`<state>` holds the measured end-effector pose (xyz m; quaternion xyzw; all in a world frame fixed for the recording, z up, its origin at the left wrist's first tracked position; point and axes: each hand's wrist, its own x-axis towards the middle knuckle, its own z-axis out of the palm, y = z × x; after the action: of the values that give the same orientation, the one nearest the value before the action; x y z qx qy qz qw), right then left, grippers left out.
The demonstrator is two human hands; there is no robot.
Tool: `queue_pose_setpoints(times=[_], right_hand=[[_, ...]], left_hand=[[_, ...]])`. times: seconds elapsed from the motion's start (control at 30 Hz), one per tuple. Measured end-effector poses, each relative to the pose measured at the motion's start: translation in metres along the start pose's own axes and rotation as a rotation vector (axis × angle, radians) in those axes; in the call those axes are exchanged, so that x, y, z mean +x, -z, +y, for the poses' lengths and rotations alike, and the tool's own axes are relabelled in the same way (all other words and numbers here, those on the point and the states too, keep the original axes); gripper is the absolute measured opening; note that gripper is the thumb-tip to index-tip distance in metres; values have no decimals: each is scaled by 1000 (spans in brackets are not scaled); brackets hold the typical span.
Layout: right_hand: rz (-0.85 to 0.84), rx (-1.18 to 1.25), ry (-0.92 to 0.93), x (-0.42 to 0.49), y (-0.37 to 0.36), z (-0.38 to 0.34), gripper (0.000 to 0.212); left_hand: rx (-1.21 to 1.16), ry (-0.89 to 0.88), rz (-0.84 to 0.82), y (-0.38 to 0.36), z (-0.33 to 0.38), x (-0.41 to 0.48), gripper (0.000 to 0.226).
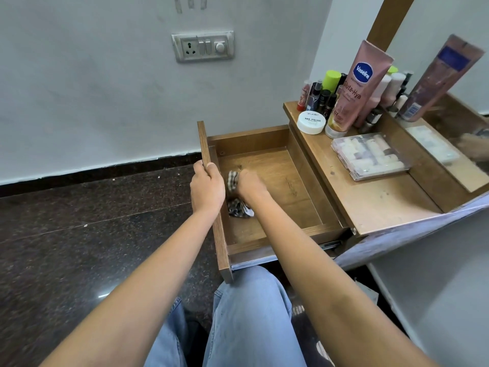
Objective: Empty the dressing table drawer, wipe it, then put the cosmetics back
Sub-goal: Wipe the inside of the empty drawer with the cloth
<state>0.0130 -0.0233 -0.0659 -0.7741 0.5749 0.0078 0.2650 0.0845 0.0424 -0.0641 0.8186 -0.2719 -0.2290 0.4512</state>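
**Wiping the emptied drawer**

Denim-clad knees sit just below the open drawer, emptied; cosmetics wait on the dressing table. Left hand clamps the drawer front; right hand is closed on a checked cloth bunched beneath it. Pressing hard could strain the extended runner.

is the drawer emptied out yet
Yes, empty. The pulled-out drawer shows bare wood; only the cloth under the right hand is inside.
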Motion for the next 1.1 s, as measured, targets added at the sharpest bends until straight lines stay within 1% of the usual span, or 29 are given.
queue_pose_setpoints(times=[0.13, 0.3, 0.37, 0.47, 0.53, 0.63, 0.67, 0.77, 0.8, 0.87, 0.93, 1.0, 1.07, 1.1], right_hand=[[30, -11, -31, 9, 1, -6, 21], [-74, -113, 0, -4, -16, 5, 22], [-94, -129, 23, -15, -16, 13, 32], [-204, -51, -27, -37, -18, 25, 58], [-289, -64, -75, -49, -19, 28, 62], [-330, -153, -131, -57, -19, 26, 64], [-324, -183, -142, -58, -18, 24, 64], [-292, -228, -130, -56, -22, 12, 48], [-293, -245, -139, -57, -24, 8, 48], [-297, -308, -191, -58, -25, 7, 55], [-236, -358, -201, -60, -21, 12, 54], [-178, -465, -220, -61, -10, 28, 56], [-171, -578, -286, -59, 5, 51, 65], [-173, -593, -328, -58, 14, 62, 66]], left_hand=[[12, -26, 15, 1, 2, -1, 47], [-3, -27, 18, 2, 3, -3, 46], [-5, -28, 20, 2, 4, -3, 46], [1, -25, 18, 2, 3, -2, 47], [7, -24, 17, 2, 2, -2, 47], [21, -28, 12, 2, 1, -2, 47], [28, -33, 10, 2, 1, -2, 46], [36, -39, 6, 3, 2, -2, 46], [39, -35, 4, 3, 3, -3, 46], [56, -29, -1, 3, 4, -4, 47], [70, -27, -1, 4, 5, -5, 47], [67, -15, -1, 5, 5, -5, 48], [63, -8, 1, 4, 5, -5, 49], [62, -8, 2, 4, 5, -5, 49]])
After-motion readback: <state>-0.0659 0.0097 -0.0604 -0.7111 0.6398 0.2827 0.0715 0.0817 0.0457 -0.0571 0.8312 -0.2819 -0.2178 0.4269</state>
